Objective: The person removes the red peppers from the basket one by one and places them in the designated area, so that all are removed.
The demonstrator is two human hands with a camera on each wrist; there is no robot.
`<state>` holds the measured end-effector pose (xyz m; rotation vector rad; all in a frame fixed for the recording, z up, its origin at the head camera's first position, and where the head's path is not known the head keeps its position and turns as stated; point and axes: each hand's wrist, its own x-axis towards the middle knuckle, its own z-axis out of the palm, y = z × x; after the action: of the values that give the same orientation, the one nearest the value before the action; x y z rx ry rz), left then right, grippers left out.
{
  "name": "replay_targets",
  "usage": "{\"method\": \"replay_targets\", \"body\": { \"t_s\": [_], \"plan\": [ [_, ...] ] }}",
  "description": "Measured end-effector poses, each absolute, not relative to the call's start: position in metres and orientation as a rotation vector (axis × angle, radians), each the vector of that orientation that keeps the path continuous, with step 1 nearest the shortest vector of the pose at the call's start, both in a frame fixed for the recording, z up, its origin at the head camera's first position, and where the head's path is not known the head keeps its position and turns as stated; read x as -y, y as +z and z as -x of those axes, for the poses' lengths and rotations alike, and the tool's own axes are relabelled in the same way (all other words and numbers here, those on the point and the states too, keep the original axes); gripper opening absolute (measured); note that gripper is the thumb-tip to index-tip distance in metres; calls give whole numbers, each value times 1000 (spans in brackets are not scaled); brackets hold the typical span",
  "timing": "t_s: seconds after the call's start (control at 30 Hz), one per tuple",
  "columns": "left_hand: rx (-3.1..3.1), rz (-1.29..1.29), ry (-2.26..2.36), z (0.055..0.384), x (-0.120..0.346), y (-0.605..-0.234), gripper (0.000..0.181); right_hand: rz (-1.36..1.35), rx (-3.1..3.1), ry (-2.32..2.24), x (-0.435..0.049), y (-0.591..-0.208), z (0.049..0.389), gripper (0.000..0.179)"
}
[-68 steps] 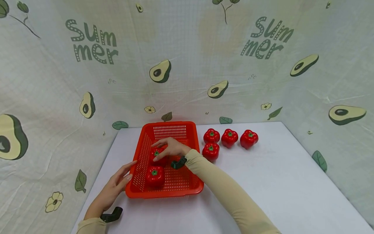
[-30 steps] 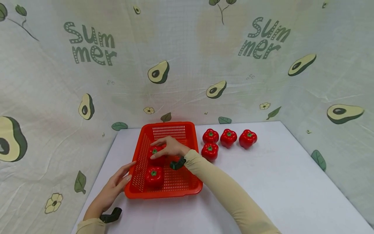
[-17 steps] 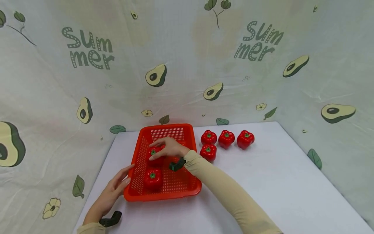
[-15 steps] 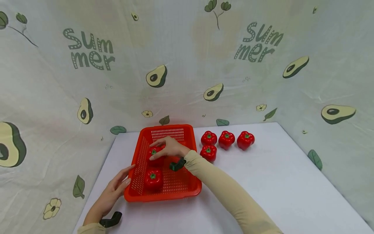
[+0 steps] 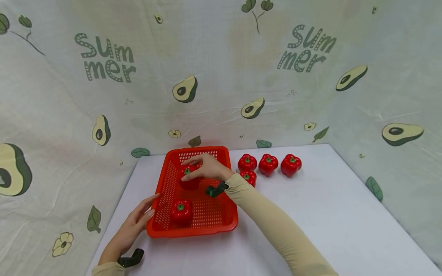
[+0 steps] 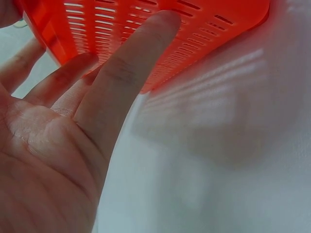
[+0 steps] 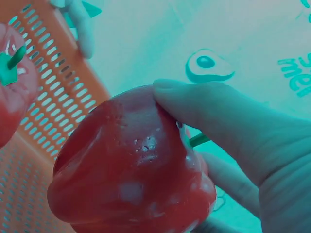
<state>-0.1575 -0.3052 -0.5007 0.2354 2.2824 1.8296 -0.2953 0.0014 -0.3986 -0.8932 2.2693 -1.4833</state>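
In the head view my right hand (image 5: 210,168) grips a red bell pepper (image 5: 189,181) inside the red plastic basket (image 5: 193,232). The right wrist view shows the thumb (image 7: 194,99) against the upper side of this pepper (image 7: 131,170), close to its green stem; the other fingers are partly hidden behind it. A second red bell pepper (image 5: 181,212) sits nearer the front of the basket. My left hand (image 5: 129,228) touches the basket's left side. Its thumb (image 6: 131,68) lies straight against the slotted wall (image 6: 194,29) in the left wrist view.
Several more red bell peppers (image 5: 268,165) stand on the white table (image 5: 310,214) right of the basket. One of them (image 5: 248,178) is partly covered by my right sleeve. A patterned cloth (image 5: 221,126) hangs behind and beside the table.
My right hand has shifted right and toward the back of the basket, and the bell pepper has moved with it, farther from the front pepper. The left hand stays at the basket's side.
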Motion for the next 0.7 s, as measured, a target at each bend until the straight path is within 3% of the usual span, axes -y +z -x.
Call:
{"method": "replay_targets", "body": {
  "t_s": [0.7],
  "plan": [
    [-2275,-245,1837,158,305,-498,50,810,-2299,-1539,-27,-362,282,53]
  ]
}}
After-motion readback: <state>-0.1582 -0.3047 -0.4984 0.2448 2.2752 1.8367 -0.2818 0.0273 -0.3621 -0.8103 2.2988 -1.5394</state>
